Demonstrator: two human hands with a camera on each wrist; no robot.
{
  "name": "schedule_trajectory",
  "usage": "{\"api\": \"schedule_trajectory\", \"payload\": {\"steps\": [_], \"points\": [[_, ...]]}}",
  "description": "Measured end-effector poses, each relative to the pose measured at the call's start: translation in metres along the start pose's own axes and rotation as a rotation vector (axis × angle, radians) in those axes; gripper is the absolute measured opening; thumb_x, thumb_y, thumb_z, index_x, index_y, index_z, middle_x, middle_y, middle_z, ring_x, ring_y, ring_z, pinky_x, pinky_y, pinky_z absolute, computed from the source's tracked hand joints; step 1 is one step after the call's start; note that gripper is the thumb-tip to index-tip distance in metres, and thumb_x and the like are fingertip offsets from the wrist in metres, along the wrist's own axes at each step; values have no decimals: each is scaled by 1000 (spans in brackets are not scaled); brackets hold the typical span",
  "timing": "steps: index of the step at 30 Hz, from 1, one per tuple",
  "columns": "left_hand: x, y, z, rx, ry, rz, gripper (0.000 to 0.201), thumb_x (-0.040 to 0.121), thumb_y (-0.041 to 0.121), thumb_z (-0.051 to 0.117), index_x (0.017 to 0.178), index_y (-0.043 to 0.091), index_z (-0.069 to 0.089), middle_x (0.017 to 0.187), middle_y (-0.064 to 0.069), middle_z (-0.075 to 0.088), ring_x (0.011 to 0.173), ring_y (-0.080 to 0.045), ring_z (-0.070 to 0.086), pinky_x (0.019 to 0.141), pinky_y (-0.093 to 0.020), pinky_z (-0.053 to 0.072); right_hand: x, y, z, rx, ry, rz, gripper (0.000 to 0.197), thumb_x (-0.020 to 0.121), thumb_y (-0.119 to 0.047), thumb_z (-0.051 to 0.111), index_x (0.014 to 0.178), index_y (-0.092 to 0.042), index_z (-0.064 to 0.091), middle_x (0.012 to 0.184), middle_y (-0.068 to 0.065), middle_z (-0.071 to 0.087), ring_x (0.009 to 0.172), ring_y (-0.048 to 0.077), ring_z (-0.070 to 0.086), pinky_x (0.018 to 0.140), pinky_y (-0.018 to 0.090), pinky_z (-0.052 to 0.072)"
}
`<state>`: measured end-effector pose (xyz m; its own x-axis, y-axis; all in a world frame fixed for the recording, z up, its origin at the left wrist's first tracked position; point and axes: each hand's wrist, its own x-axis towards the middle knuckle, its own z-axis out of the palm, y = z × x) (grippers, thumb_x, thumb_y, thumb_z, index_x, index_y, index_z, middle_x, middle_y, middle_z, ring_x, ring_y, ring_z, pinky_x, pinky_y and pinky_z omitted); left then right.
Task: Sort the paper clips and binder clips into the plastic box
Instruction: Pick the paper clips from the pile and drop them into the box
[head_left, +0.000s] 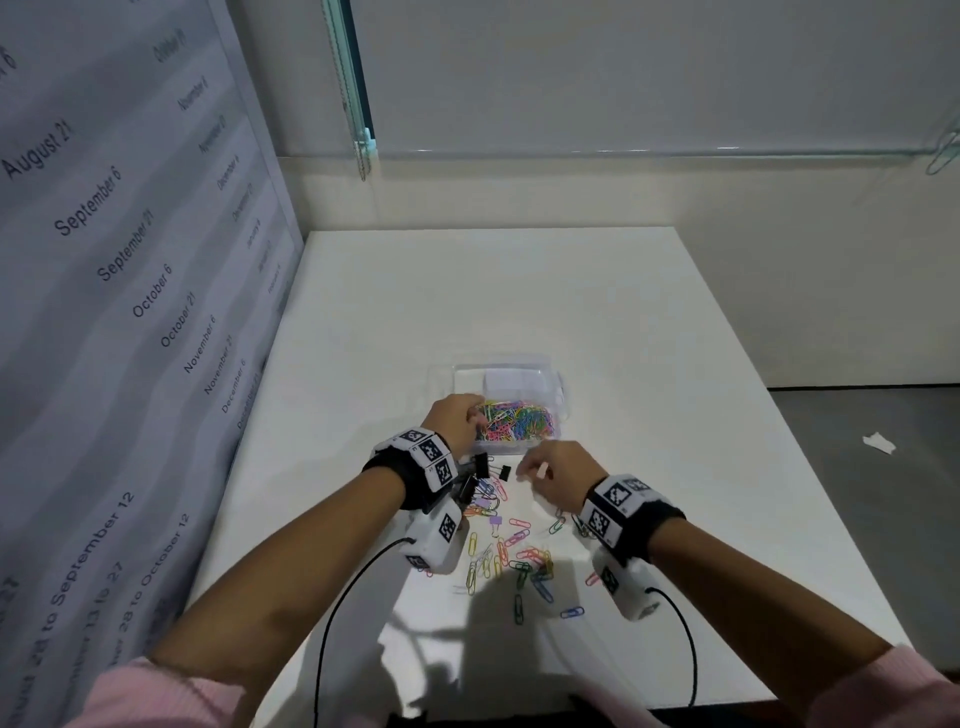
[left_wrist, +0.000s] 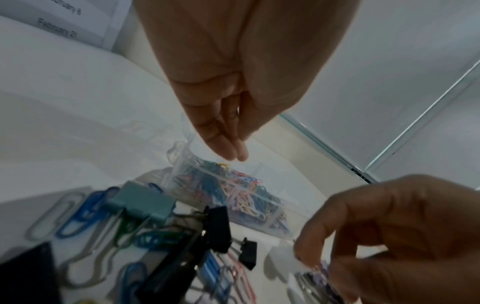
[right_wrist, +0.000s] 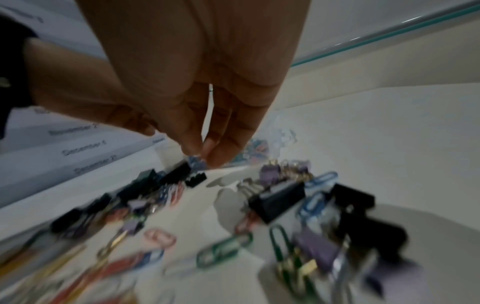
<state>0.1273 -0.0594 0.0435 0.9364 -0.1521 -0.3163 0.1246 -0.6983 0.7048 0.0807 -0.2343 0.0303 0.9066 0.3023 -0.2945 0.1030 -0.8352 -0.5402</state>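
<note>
Head view takes in a sheet hung on the left wall (head_left: 119, 270) printed with dates that read clearly: "August 21", "September 6", "September 21", "October 6", "October 21", "November 6", and lower down "to September 12" and "to October 12". Black-and-white square code tags sit on both wristbands. The white worktop (head_left: 649, 322) runs right up against that sheet on its left, while its right edge drops to grey floor where a scrap of paper (head_left: 879, 443) lies. Behind and to the right of the plastic box (head_left: 540, 366) the worktop is bare.

The plastic box stands mid-worktop, its near compartment heaped with coloured paper clips (head_left: 514, 421); the far compartment looks pale. The left hand (head_left: 453, 420) hangs over the box's near left corner, its grip closed to a point with fingertips (left_wrist: 235, 153) pressed together above the heap; whether anything sits between them is unclear. The right hand (head_left: 558, 475) hovers just in front of the box, fingers curled in a pinch on something small and bluish, too blurred to name.

Loose paper clips (head_left: 511, 551) and black binder clips (head_left: 483, 465) lie scattered between the wrists, well inside the near edge.
</note>
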Motion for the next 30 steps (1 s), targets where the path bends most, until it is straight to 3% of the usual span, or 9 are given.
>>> {"api": "schedule_trajectory", "payload": {"steps": [2, 6, 9, 13, 16, 18, 20, 25, 30], "points": [[-7, -4, 4, 22, -16, 30, 32, 93, 2, 43, 119, 5, 61, 111, -13, 68, 102, -26, 62, 91, -28, 48, -10, 3, 11, -33, -95, -17, 22, 85, -8, 55, 102, -13, 67, 109, 5, 67, 85, 8, 51, 83, 20, 42], [-31, -18, 15, 142, -140, 100, 18, 85, 4, 53, 91, 8, 69, 99, -8, 71, 74, -13, 60, 68, -19, 48, -17, 8, 32, -120, -230, -36, 36, 80, -24, 65, 114, -17, 59, 114, 8, 55, 89, 15, 47, 80, 23, 36], [-46, -27, 26, 271, -302, 174, 20, 81, 2, 55, 96, 9, 68, 94, -7, 68, 80, -14, 58, 73, -22, 45, -17, 6, 45, -106, -247, -52, 46, 73, -26, 71, 117, -16, 58, 104, 8, 46, 103, 23, 48, 86, 28, 37], [-57, -33, 39, 454, -375, 258, 28, 82, 10, 62, 110, 9, 61, 105, -13, 58, 90, -23, 53, 78, -28, 40, -18, 4, 49, -74, -214, -60, 31, 76, -19, 67, 106, -13, 65, 94, -1, 40, 103, 25, 52, 82, 26, 36], [-60, -36, 44, 488, -357, 262, 32, 86, 14, 59, 117, 12, 58, 113, -11, 52, 103, -27, 52, 85, -30, 40, -20, 7, 45, -68, -185, -57, 21, 79, -14, 62, 98, -14, 69, 82, -8, 45, 86, 16, 55, 75, 22, 39], [-61, -36, 46, 495, -357, 276, 30, 87, 14, 57, 117, 12, 59, 115, -11, 51, 105, -26, 52, 87, -32, 41, -22, 9, 43, -54, -161, -77, 20, 79, -12, 59, 95, -15, 71, 73, -15, 45, 65, -1, 45, 61, 10, 33], [-61, -35, 46, 521, -365, 295, 26, 87, 14, 57, 113, 11, 59, 114, -10, 51, 104, -26, 53, 85, -32, 41, -24, 10, 40, -39, -122, -90, 18, 79, -13, 60, 93, -17, 70, 76, -11, 50, 59, -7, 38, 57, 5, 25], [-60, -35, 43, 526, -354, 310, 6, 85, 12, 61, 91, 11, 58, 97, -6, 48, 86, -23, 52, 73, -28, 37, -27, 20, 31, -47, -150, -68, 38, 69, -28, 74, 104, -20, 62, 90, -3, 46, 73, 9, 43, 67, 21, 33], [-57, -42, 40, 475, -320, 275, 15, 86, 6, 55, 80, 18, 46, 86, -1, 50, 79, -17, 46, 70, -24, 34, -35, 26, 35, -157, -301, -57, 72, 62, -37, 80, 123, -25, 45, 103, -3, 32, 94, 15, 38, 78, 26, 37]]}}
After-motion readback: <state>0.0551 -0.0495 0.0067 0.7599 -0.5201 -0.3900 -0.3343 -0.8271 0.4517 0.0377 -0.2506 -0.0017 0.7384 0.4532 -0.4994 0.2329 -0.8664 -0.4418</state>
